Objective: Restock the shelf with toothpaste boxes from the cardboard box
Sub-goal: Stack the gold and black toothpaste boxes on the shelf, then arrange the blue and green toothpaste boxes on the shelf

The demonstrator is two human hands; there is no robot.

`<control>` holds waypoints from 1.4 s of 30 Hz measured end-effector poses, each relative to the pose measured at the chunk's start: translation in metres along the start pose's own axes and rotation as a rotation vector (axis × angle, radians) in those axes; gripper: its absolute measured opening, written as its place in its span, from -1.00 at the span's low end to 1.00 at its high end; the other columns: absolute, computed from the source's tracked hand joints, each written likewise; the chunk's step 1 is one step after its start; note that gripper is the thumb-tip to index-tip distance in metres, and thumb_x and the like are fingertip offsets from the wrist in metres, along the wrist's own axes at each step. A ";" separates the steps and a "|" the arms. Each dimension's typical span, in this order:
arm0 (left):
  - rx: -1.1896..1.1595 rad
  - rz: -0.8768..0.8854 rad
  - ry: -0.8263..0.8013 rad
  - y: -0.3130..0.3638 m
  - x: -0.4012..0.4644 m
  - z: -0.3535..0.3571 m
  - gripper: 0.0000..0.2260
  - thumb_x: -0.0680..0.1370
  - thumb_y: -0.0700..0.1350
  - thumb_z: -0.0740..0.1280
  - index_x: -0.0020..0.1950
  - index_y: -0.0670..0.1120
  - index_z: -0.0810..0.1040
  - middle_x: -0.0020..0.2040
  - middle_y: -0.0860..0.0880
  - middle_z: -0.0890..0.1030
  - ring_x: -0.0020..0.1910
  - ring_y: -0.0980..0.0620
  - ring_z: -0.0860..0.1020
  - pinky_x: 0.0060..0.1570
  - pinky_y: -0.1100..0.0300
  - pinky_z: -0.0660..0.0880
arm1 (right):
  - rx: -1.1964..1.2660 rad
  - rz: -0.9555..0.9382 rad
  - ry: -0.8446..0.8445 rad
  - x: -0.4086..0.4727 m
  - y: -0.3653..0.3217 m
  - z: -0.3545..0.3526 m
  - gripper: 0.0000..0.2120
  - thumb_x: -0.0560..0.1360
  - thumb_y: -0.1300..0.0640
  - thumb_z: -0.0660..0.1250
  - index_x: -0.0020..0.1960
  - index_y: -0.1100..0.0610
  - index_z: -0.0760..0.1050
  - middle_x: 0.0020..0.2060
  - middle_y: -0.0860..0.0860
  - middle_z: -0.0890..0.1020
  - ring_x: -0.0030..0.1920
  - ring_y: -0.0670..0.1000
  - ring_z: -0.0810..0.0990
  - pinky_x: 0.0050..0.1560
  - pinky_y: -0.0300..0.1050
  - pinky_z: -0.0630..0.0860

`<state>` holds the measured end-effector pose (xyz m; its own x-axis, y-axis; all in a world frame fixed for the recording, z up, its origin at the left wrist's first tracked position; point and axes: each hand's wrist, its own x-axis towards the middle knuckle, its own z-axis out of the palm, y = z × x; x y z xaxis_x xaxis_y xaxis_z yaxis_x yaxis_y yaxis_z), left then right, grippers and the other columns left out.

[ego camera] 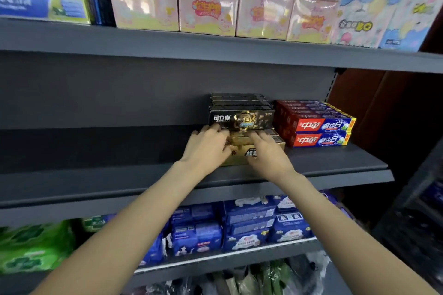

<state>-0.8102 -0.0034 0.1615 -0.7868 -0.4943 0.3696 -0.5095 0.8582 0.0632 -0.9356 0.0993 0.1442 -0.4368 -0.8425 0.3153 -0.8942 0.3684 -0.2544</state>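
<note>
On the grey middle shelf [96, 175] stands a stack of toothpaste boxes: black-and-gold boxes [242, 112] on top, gold boxes [239, 148] beneath. My left hand [206, 148] lies on the left end of the gold boxes with its fingertips at the lower edge of the black box. My right hand [268, 153] rests on the right part of the gold boxes, fingers stretched forward over them. Red-and-blue toothpaste boxes [316, 124] are stacked directly to the right. The cardboard box is out of view.
The shelf above carries pink tissue packs [208, 7] and blue boxes [28, 0]. The shelf below holds blue packs [244, 225] and green packs [33, 246]. A dark crate [417, 223] stands at the right. The middle shelf's left half shows bare grey surface.
</note>
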 end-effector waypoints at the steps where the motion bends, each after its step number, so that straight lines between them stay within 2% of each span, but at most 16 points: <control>1: -0.006 0.000 0.051 -0.002 -0.012 -0.005 -0.70 0.57 -0.03 0.19 0.28 -0.06 0.46 0.21 -0.06 0.48 0.20 -0.08 0.44 0.10 0.02 0.39 | 0.046 -0.035 0.020 -0.008 -0.010 -0.001 -0.51 0.47 0.22 0.31 0.38 0.14 0.31 0.27 0.10 0.42 0.30 0.13 0.38 0.26 0.01 0.39; 4: -0.062 -0.030 0.162 -0.011 -0.057 -0.022 -0.73 0.59 -0.05 0.16 0.24 -0.05 0.49 0.14 -0.03 0.55 0.14 -0.03 0.48 0.07 0.07 0.40 | 0.186 -0.096 0.045 -0.036 -0.042 -0.001 -0.54 0.48 0.26 0.28 0.37 0.14 0.35 0.28 0.10 0.44 0.30 0.10 0.40 0.30 -0.02 0.37; 7: -0.125 -0.121 0.222 -0.021 -0.116 -0.039 -0.81 0.58 -0.07 0.19 0.12 -0.04 0.54 0.01 -0.02 0.64 0.02 -0.05 0.55 -0.03 0.09 0.42 | 0.301 -0.175 -0.024 -0.068 -0.078 0.002 -0.59 0.49 0.22 0.30 0.33 0.11 0.41 0.19 0.08 0.52 0.20 0.03 0.49 0.24 -0.08 0.42; 11: -0.149 -0.315 0.217 -0.033 -0.206 -0.061 -0.85 0.56 -0.03 0.20 0.02 -0.02 0.54 -0.08 -0.03 0.65 -0.02 -0.11 0.56 -0.11 0.07 0.43 | 0.416 -0.264 -0.054 -0.120 -0.136 0.013 -0.74 0.48 0.26 0.32 0.16 0.15 0.54 -0.01 0.06 0.63 0.01 -0.01 0.59 0.07 -0.29 0.42; 14: -0.132 -0.467 0.213 -0.048 -0.276 -0.069 -0.84 0.55 0.00 0.22 -0.01 -0.01 0.54 -0.11 -0.08 0.67 -0.03 -0.19 0.58 -0.12 0.03 0.47 | 0.501 -0.305 -0.120 -0.158 -0.189 0.028 -0.80 0.47 0.29 0.32 0.08 0.17 0.57 -0.08 0.05 0.66 -0.10 -0.04 0.58 -0.01 -0.32 0.38; 18: -0.078 -0.643 0.152 -0.080 -0.381 -0.079 -0.82 0.57 0.00 0.21 0.04 -0.02 0.55 -0.15 -0.07 0.67 -0.10 -0.16 0.60 -0.24 0.08 0.42 | 0.560 -0.403 -0.276 -0.205 -0.274 0.061 -0.82 0.50 0.25 0.31 0.08 0.17 0.58 -0.07 0.08 0.67 -0.10 -0.02 0.58 0.03 -0.21 0.45; 22: -0.009 -0.812 0.060 -0.130 -0.477 -0.093 -0.83 0.58 -0.02 0.20 0.04 -0.05 0.54 -0.12 -0.10 0.65 -0.07 -0.18 0.59 -0.28 0.11 0.30 | 0.570 -0.506 -0.414 -0.248 -0.368 0.099 -0.83 0.51 0.23 0.29 0.07 0.14 0.58 -0.06 0.06 0.67 -0.05 0.03 0.61 -0.01 -0.15 0.49; 25: -0.015 -0.929 0.040 -0.176 -0.537 -0.101 -0.83 0.57 -0.05 0.20 0.00 -0.08 0.54 -0.12 -0.15 0.64 -0.06 -0.22 0.57 -0.24 0.07 0.39 | 0.535 -0.540 -0.522 -0.277 -0.434 0.129 -0.84 0.52 0.20 0.25 0.04 0.16 0.57 -0.09 0.10 0.67 -0.07 0.09 0.61 -0.04 0.01 0.53; 28: -0.051 -1.035 -0.012 -0.237 -0.599 -0.109 -0.85 0.56 -0.07 0.19 -0.05 -0.09 0.51 -0.07 -0.18 0.63 -0.03 -0.23 0.56 -0.15 0.03 0.45 | 0.523 -0.555 -0.585 -0.301 -0.509 0.168 -0.80 0.50 0.20 0.24 0.06 0.14 0.59 -0.02 0.11 0.66 0.02 0.12 0.59 0.03 -0.01 0.50; 32: -0.071 -1.052 -0.148 -0.326 -0.673 -0.108 -0.78 0.56 -0.09 0.20 0.13 -0.10 0.54 0.07 -0.16 0.60 0.08 -0.19 0.54 -0.07 0.05 0.45 | 0.408 -0.550 -0.660 -0.316 -0.599 0.231 -0.75 0.51 0.17 0.27 0.17 0.14 0.53 0.09 0.09 0.58 0.13 0.10 0.53 0.09 -0.09 0.38; 35: -0.098 -1.028 -0.212 -0.386 -0.714 -0.100 -0.71 0.53 -0.11 0.26 0.23 -0.12 0.49 0.18 -0.16 0.52 0.17 -0.19 0.48 0.08 0.00 0.47 | 0.314 -0.445 -0.688 -0.324 -0.642 0.274 -0.62 0.50 0.15 0.28 0.31 0.12 0.41 0.23 0.16 0.44 0.28 0.16 0.39 0.23 -0.01 0.38; 38: -0.143 -0.967 -0.352 -0.428 -0.732 -0.092 -0.57 0.53 -0.08 0.30 0.37 -0.14 0.35 0.30 -0.16 0.39 0.27 -0.20 0.39 0.19 -0.05 0.40 | 0.156 -0.311 -0.736 -0.326 -0.659 0.296 -0.49 0.52 0.14 0.25 0.44 0.13 0.24 0.39 0.17 0.25 0.39 0.20 0.24 0.34 -0.01 0.27; 42: -0.156 -0.846 -0.568 -0.457 -0.734 -0.079 -0.40 0.53 -0.02 0.32 0.50 -0.10 0.17 0.53 -0.10 0.09 0.46 -0.15 0.16 0.35 -0.08 0.28 | -0.010 -0.297 -0.730 -0.323 -0.663 0.312 -0.45 0.54 0.09 0.25 0.49 0.10 0.19 0.48 0.13 0.14 0.41 0.19 0.24 0.33 0.02 0.28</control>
<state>0.0275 -0.0220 -0.0659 -0.2614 -0.9026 -0.3419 -0.9540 0.1877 0.2338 -0.1710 0.0041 -0.0743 -0.0075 -0.9500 -0.3122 -0.9658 0.0878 -0.2440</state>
